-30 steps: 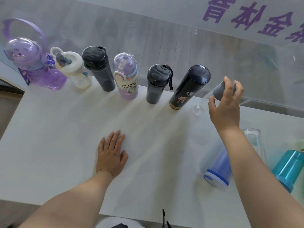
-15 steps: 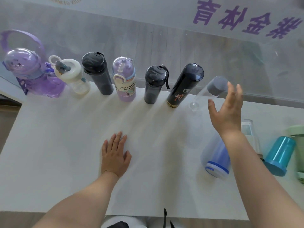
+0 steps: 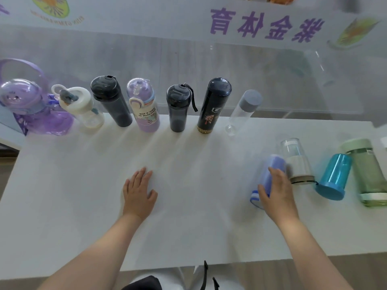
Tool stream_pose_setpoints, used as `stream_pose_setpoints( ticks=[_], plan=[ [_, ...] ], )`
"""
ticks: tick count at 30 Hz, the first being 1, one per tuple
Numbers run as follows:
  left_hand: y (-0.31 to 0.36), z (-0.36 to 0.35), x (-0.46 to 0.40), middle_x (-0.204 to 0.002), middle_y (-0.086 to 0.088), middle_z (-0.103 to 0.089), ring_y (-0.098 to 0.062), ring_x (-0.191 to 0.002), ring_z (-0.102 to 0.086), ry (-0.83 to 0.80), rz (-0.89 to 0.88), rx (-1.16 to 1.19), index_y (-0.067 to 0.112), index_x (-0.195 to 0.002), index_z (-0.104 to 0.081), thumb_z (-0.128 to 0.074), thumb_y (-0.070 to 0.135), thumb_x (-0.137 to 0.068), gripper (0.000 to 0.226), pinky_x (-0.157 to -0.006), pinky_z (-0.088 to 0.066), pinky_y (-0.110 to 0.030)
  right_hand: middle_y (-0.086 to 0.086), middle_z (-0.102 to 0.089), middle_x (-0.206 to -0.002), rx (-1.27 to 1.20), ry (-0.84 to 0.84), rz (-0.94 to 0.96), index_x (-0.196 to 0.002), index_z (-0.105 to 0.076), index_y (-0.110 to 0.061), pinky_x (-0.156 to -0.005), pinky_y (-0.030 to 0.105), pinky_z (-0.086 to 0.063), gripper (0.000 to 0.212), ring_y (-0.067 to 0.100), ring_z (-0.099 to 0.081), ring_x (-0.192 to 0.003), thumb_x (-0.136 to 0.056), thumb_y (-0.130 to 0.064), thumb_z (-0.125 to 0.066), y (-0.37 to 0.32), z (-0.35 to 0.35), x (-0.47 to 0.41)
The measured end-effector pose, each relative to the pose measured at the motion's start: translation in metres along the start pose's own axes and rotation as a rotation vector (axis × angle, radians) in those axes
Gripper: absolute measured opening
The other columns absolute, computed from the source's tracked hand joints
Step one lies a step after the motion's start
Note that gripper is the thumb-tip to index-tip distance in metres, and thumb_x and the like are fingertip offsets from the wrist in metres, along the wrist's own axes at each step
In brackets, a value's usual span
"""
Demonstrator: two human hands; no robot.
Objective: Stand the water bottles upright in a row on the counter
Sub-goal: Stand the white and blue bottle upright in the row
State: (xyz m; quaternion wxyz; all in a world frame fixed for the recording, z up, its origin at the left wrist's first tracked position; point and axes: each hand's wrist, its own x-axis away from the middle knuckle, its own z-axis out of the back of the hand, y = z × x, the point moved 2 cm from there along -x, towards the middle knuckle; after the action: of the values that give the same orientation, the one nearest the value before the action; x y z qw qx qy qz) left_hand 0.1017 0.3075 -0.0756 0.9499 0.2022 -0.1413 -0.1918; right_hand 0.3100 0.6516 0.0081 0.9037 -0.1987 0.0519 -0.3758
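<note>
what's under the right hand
The right hand covers a blue bottle lying on the white counter; its white-striped cap end shows, its middle is hidden.

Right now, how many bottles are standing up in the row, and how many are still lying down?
Standing in the row: 7, from the purple bear bottle to the clear bottle.
Lying down: 4, including the blue bottle under the right hand.
Total: 11.

The left hand (image 3: 139, 194) lies flat, palm down, fingers together and pointing up-frame, just left of the frame's centre, its bare forearm running in from the bottom left, while the right hand (image 3: 276, 192), at right of centre, curls its fingers downward, forearm entering from the bottom right.
</note>
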Motion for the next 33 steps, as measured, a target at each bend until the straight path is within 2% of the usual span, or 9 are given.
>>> stream_pose_setpoints(
  ticks=[4,7,11,14,17,20,24,29,33],
  plan=[
    [0.015,-0.003,-0.002,-0.149,-0.007,-0.040,-0.030,-0.138,-0.033,0.000,-0.021,-0.124,0.018,-0.136,-0.048,-0.041,0.034,-0.072,0.066,-0.111,-0.016,-0.046,0.027,-0.047,-0.135,0.091,-0.018,0.067,-0.126,-0.058,-0.002,-0.097,0.054,-0.043,0.036,0.048,-0.049,-0.118,-0.090,-0.007,-0.052,0.027,0.000,0.011],
    [0.031,-0.012,-0.001,-0.146,-0.008,-0.045,-0.030,-0.135,-0.037,-0.025,-0.155,-0.213,0.018,-0.134,-0.050,-0.035,0.035,-0.075,0.063,-0.108,-0.025,-0.047,0.024,-0.050,-0.134,0.139,-0.086,0.112,-0.123,-0.061,-0.008,-0.091,0.052,-0.047,0.045,0.046,-0.053,-0.112,-0.079,0.004,-0.059,0.046,0.005,0.007],
    [0.073,-0.034,0.004,-0.149,-0.005,-0.039,-0.026,-0.138,-0.031,-0.040,-0.188,-0.207,0.019,-0.139,-0.043,-0.035,0.032,-0.078,0.063,-0.110,-0.018,-0.040,0.019,-0.053,-0.122,0.219,-0.128,0.296,-0.120,-0.061,-0.013,-0.087,0.046,-0.049,0.057,0.041,-0.055,-0.106,-0.067,0.003,-0.071,0.061,0.015,-0.006],
    [0.114,-0.054,0.010,-0.150,-0.007,-0.038,-0.029,-0.138,-0.033,-0.055,-0.259,-0.189,0.018,-0.140,-0.039,-0.037,0.030,-0.080,0.061,-0.111,-0.020,-0.042,0.019,-0.048,-0.130,0.291,-0.138,0.484,-0.121,-0.053,-0.015,-0.096,0.047,-0.044,0.066,0.039,-0.047,-0.114,-0.060,0.003,-0.070,0.070,0.015,-0.019],
    [0.155,-0.074,0.015,-0.149,-0.007,-0.040,-0.027,-0.137,-0.030,-0.036,-0.317,-0.169,0.018,-0.139,-0.040,-0.039,0.028,-0.081,0.059,-0.113,-0.017,-0.040,0.018,-0.046,-0.141,0.416,-0.188,0.680,-0.128,-0.047,-0.014,-0.104,0.047,-0.030,0.076,0.040,-0.044,-0.125,-0.056,0.001,-0.066,0.076,0.009,-0.029],
    [0.186,-0.096,0.019,-0.149,-0.008,-0.040,-0.026,-0.137,-0.028,-0.033,-0.252,-0.143,0.019,-0.138,-0.041,-0.038,0.030,-0.082,0.057,-0.113,-0.010,-0.038,0.017,-0.046,-0.138,0.416,-0.206,0.767,-0.134,-0.044,-0.020,-0.105,0.047,-0.034,0.083,0.038,-0.042,-0.122,-0.057,0.000,-0.067,0.080,0.010,-0.035],
    [0.209,-0.113,0.020,-0.148,-0.008,-0.041,-0.027,-0.137,-0.031,0.020,-0.060,-0.076,0.022,-0.137,-0.045,-0.036,0.031,-0.081,0.057,-0.113,-0.008,-0.042,0.013,-0.039,-0.129,0.344,-0.200,0.819,-0.134,-0.049,-0.023,-0.099,0.053,-0.042,0.075,0.037,-0.042,-0.113,-0.065,0.003,-0.058,0.089,0.011,-0.044],
    [0.212,-0.119,0.021,-0.149,-0.006,-0.040,-0.027,-0.138,-0.031,0.081,-0.045,-0.141,0.023,-0.139,-0.043,-0.036,0.033,-0.084,0.057,-0.115,-0.010,-0.045,0.013,-0.049,-0.135,0.400,-0.233,0.890,-0.133,-0.046,-0.024,-0.101,0.055,-0.041,0.076,0.040,-0.047,-0.114,-0.063,-0.005,-0.071,0.095,0.011,-0.051],
    [0.213,-0.120,0.019,-0.149,-0.006,-0.040,-0.027,-0.138,-0.032,0.100,-0.031,-0.142,0.024,-0.139,-0.043,-0.036,0.032,-0.084,0.057,-0.116,-0.011,-0.045,0.012,-0.054,-0.133,0.323,-0.200,0.882,-0.131,-0.048,-0.023,-0.090,0.051,-0.048,0.077,0.039,-0.045,-0.108,-0.061,-0.008,-0.077,0.090,0.017,-0.057]
  ],
)
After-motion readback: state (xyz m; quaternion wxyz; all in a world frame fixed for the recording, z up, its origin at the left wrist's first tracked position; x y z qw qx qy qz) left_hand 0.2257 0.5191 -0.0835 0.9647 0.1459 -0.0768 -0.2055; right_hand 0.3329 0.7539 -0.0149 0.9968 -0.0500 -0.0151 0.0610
